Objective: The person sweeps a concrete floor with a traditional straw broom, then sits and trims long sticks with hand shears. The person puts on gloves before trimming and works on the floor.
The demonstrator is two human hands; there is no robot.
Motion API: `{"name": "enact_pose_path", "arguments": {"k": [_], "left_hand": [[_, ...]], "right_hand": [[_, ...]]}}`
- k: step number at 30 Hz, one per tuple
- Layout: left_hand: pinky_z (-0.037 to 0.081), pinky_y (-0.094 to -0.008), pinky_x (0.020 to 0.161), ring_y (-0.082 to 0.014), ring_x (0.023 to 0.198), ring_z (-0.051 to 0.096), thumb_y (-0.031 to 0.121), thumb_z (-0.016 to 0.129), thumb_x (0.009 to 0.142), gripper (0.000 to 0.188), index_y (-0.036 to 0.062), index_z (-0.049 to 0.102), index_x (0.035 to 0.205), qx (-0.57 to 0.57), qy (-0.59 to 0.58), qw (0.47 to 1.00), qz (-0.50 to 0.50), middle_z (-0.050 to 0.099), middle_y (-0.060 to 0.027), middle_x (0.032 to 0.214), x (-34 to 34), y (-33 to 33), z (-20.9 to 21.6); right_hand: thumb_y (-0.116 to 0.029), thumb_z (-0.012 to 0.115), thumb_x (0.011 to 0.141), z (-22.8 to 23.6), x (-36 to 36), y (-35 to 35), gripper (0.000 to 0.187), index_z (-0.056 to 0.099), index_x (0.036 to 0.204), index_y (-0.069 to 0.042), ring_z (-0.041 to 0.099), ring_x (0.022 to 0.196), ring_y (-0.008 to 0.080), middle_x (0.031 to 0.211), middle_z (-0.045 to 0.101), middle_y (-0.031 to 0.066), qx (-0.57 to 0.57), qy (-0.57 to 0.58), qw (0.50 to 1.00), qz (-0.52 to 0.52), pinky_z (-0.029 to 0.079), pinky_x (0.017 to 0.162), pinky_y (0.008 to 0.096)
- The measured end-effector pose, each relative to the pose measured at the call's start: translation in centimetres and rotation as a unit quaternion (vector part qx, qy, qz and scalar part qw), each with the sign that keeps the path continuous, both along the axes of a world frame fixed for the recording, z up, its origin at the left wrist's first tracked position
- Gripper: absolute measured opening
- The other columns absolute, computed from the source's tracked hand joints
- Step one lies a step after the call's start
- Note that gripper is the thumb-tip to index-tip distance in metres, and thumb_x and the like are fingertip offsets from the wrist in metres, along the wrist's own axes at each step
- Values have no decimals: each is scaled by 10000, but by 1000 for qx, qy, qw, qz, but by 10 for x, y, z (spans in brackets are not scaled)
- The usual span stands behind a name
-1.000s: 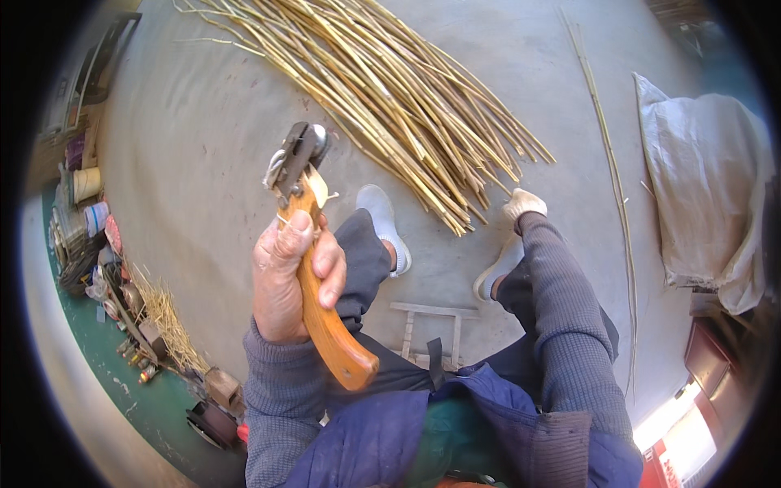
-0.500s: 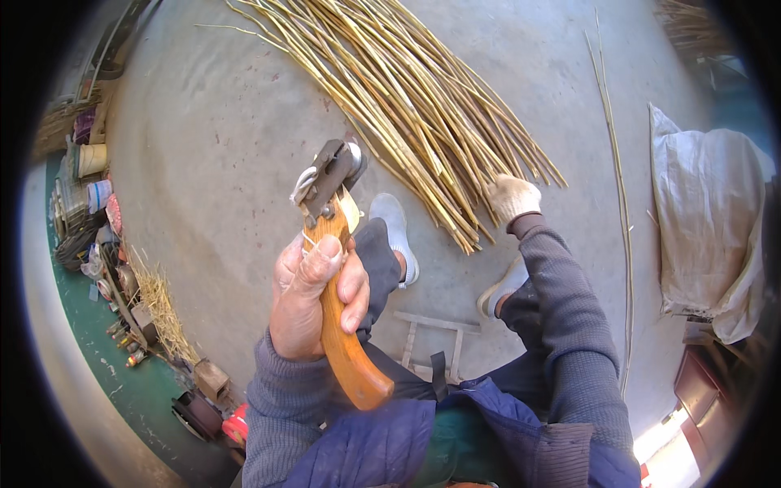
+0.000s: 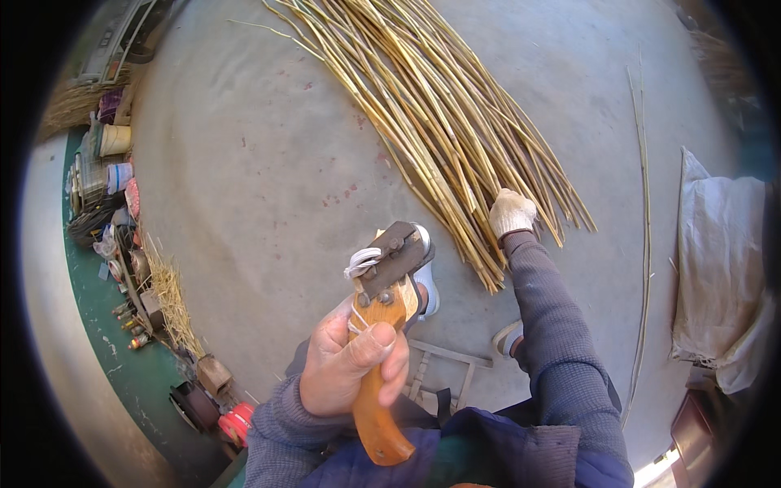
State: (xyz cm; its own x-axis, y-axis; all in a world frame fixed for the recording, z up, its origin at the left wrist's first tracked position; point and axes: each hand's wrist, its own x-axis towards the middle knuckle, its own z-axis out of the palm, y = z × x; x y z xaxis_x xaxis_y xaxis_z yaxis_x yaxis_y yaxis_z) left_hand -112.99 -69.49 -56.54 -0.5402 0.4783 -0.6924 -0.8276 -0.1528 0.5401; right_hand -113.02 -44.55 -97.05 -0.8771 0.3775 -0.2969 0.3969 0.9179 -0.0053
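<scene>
In front of my body, my bare left hand [image 3: 351, 366] is wrapped round a wooden-handled tool [image 3: 378, 423], its thumb pressed on the front. The curved orange-brown handle points down toward my lap. At its top is a dark metal head [image 3: 392, 262] with bolts and a coil of white cord. My right hand [image 3: 512, 213], in a pale work glove, reaches out to the near end of a bundle of long, thin yellow-brown sticks [image 3: 439, 138] on the floor. Its fingers are curled closed on a stick there; the fingertips are partly hidden.
A low frame with slats [image 3: 451, 355] stands between my feet. Two thin sticks [image 3: 646, 203] lie apart on the right, beside a whitish sack [image 3: 717, 260]. Along the left wall are straw [image 3: 172, 297], a cream bucket [image 3: 115, 140] and assorted clutter on a green strip.
The view has shifted, so the sticks appear lower and farther right. My left hand has moved down and right with the tool, whose head is turned more to the right. My right hand stays at the bundle.
</scene>
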Motion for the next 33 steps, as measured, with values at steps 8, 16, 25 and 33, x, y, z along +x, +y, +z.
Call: {"name": "enact_pose_path", "arguments": {"k": [8,16,25,33], "left_hand": [[464,-255,496,-131,528,560,281,632,1012,313,39,509,1169,15,32,999,15,554,-50,751,8,-5,-2],[452,-229,446,-118,498,532,272,632,1014,261,43,517,1062,22,114,991,63,539,-44,727,12,-12,-5],[457,-228,455,-109,525,541,266,667,995,274,35,573,1108,49,154,981,106,561,-29,729,-2,-21,-26],[461,-224,463,-112,540,515,269,681,984,306,16,553,1097,45,156,981,107,531,-34,739,-3,-19,-24]], "right_hand": [[-146,593,873,88,9,5,264,630,1086,4,735,777,298,846,726,141,-17,49,998,43,560,694,420],[-109,586,975,195,49,20,420,555,1381,-8,640,753,119,1026,712,52,-599,55,779,-175,562,706,317],[-242,560,1031,266,93,39,498,436,1439,16,686,705,140,1085,699,186,-864,57,432,-251,617,637,262],[-473,613,996,291,94,11,635,439,1401,-16,692,817,198,1194,616,184,-875,64,399,-265,622,691,283]]}}
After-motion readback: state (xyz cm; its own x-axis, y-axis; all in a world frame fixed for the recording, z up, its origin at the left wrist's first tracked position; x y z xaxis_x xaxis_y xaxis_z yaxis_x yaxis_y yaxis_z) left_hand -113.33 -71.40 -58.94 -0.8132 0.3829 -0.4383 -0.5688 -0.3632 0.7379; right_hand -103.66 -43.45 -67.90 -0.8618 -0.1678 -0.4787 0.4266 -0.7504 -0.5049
